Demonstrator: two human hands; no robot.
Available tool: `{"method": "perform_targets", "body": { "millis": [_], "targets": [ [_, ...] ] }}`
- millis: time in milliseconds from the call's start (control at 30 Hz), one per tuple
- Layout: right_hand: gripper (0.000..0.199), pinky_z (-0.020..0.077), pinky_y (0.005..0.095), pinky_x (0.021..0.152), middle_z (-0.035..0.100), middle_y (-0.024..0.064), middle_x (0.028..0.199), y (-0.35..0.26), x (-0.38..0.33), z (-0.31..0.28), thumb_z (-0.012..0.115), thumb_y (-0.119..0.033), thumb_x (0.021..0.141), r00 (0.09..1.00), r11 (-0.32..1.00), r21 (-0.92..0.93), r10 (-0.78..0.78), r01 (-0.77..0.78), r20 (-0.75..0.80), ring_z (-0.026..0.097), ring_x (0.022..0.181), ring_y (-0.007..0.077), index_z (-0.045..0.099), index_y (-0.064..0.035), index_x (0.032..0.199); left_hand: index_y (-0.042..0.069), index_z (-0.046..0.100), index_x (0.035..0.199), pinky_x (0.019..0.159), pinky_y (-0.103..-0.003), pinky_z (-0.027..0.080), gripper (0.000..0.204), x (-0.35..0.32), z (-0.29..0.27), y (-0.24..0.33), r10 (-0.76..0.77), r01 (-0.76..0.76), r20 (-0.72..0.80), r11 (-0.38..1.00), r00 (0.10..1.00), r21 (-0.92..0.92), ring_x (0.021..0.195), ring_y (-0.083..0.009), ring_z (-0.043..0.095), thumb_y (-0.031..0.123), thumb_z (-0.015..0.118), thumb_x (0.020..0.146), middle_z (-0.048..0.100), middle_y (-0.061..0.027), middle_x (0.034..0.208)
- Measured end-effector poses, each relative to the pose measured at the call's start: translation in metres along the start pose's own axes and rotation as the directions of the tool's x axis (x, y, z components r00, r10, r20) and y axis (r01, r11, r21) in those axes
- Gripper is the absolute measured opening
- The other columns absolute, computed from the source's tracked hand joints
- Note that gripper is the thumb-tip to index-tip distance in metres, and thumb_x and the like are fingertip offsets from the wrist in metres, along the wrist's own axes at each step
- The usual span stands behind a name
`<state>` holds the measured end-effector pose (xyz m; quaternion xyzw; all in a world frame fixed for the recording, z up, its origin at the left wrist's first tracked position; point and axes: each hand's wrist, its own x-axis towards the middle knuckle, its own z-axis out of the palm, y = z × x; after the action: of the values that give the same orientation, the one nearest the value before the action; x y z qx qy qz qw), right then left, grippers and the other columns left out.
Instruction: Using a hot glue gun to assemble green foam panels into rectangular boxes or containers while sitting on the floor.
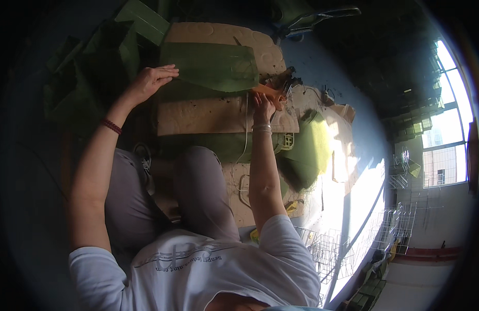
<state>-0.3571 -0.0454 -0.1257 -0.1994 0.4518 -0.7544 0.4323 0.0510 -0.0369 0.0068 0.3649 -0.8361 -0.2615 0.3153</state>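
Left hand [149,83] flat, fingers spread, on green fabric [211,66]; right hand [264,106] grips an orange tool [270,93] (cardboard surface [198,115] beneath, sunlit floor [353,202] beyond).

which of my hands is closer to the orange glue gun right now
Right. Your right hand is wrapped around the orange plastic glue gun at the edge of the green fabric piece. Your left hand rests flat on that fabric's opposite edge, well away from the gun.

Blue floor [312,67] carries cardboard sheets [213,114], green fabric pieces [307,150], wire racks [332,249] at right.
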Motion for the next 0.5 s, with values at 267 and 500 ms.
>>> {"method": "perform_targets", "body": {
  "millis": [267, 500],
  "targets": [
    [0.034, 0.0517, 0.0283, 0.059, 0.057, 0.0126, 0.098, -0.010, -0.022, -0.002, 0.061, -0.009, 0.085, 0.995, 0.988, -0.130, 0.071, -0.080, -0.067, 0.064, 0.078, 0.0228, 0.045, 0.0062, 0.110, -0.001, 0.062, 0.108, 0.101, -0.034, 0.040, 0.024, 0.000, -0.001, 0.000, -0.028, 0.028, -0.007, 0.998, 1.000, -0.050, 0.123, -0.0258, 0.046, 0.008, 0.053, 0.088, 0.059, -0.0126, 0.119],
    [0.049, 0.0479, 0.0245, 0.056, 0.059, 0.0063, 0.070, -0.043, -0.063, 0.040, 0.049, -0.049, 0.091, 0.993, 0.953, -0.300, -0.013, 0.049, 0.121, 0.057, 0.063, 0.0145, 0.058, -0.0014, 0.087, -0.001, 0.062, 0.108, 0.101, -0.034, 0.040, 0.023, -0.002, -0.002, -0.002, 0.012, -0.012, -0.003, 1.000, 1.000, -0.004, 0.123, -0.0257, 0.046, 0.006, 0.053, 0.088, 0.059, -0.0125, 0.119]
  ]
}}
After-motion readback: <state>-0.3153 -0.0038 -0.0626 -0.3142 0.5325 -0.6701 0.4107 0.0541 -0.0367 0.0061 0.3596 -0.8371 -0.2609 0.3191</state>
